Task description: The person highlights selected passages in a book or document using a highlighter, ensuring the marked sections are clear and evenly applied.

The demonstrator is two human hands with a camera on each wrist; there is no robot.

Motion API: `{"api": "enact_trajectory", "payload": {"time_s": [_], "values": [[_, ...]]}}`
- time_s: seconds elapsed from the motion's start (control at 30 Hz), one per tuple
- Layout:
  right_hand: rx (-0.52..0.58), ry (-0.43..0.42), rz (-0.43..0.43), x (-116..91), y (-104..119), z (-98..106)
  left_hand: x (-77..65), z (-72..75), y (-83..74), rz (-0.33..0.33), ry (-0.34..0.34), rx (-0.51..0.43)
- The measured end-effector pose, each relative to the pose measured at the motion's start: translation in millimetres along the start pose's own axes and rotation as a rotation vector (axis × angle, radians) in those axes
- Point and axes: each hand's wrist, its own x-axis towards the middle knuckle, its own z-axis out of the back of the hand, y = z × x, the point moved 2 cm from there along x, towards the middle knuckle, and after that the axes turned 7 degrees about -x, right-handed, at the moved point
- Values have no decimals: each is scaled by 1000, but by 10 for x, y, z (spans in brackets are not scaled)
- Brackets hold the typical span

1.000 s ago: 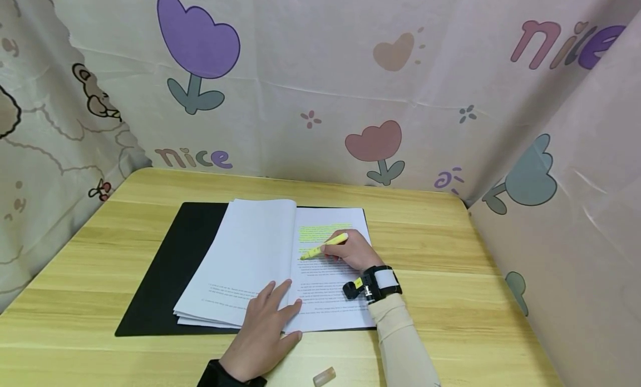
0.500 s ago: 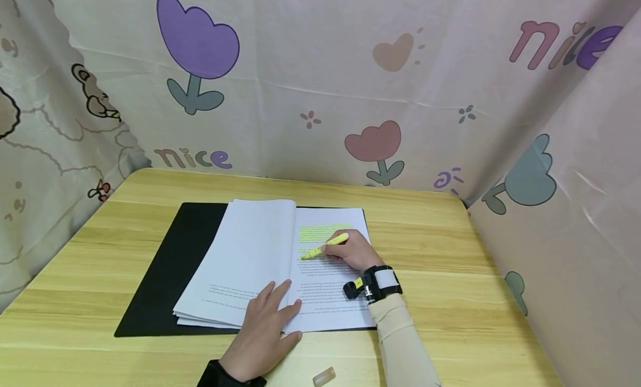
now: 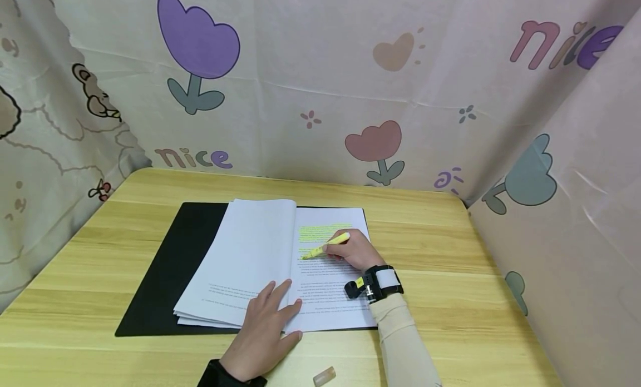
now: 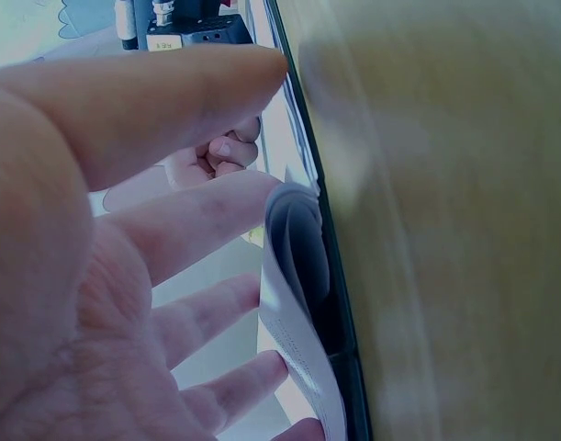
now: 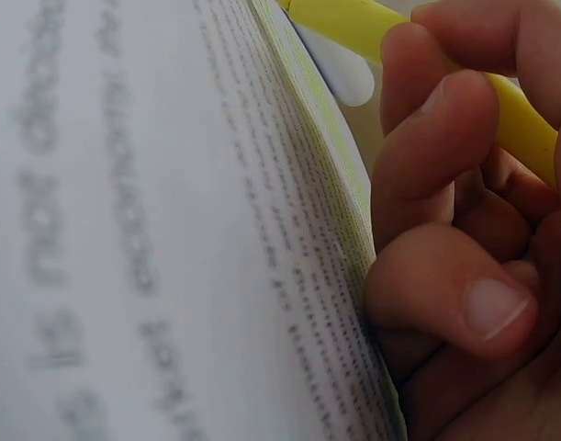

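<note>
My right hand (image 3: 356,250) pinches a yellow highlighter (image 3: 325,246), its tip down on the right-hand printed page (image 3: 330,314). Yellow marking covers the lines near the top of that page. In the right wrist view the highlighter (image 5: 349,26) runs between thumb and fingers, the other fingers curled beneath. My left hand (image 3: 265,331) rests with spread fingers across the lower part of the open pages near the fold. Seen from the left wrist, the fingers (image 4: 207,220) touch the curved paper (image 4: 294,303) close to the fold.
Under the pages lies a black folder (image 3: 165,287), its left side uncovered. A translucent cap (image 3: 324,376) sits on the wooden table (image 3: 430,226) near the front edge. Patterned curtains (image 3: 300,53) stand behind and along both sides. The right wrist wears a small camera (image 3: 354,288).
The highlighter tip and my right hand have shifted very slightly to the right along the line. My left hand stays in place on the pages.
</note>
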Motion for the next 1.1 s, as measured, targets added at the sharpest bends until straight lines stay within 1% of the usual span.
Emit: {"api": "enact_trajectory", "payload": {"time_s": [0.33, 0.47, 0.67, 0.9, 1.1], "values": [[-12, -19, -8, 19, -57, 19, 8, -9, 9, -2, -1, 6], [-18, -22, -22, 20, -69, 28, 9, -7, 1, 10, 12, 7], [-22, -16, -8, 14, -86, 53, 11, 1, -6, 12, 28, -6], [-38, -23, -5, 12, -101, 80, 7, -4, 4, 10, 21, 0], [-49, -25, -23, 10, -103, 94, 0, -3, 2, 1, 7, -8]]}}
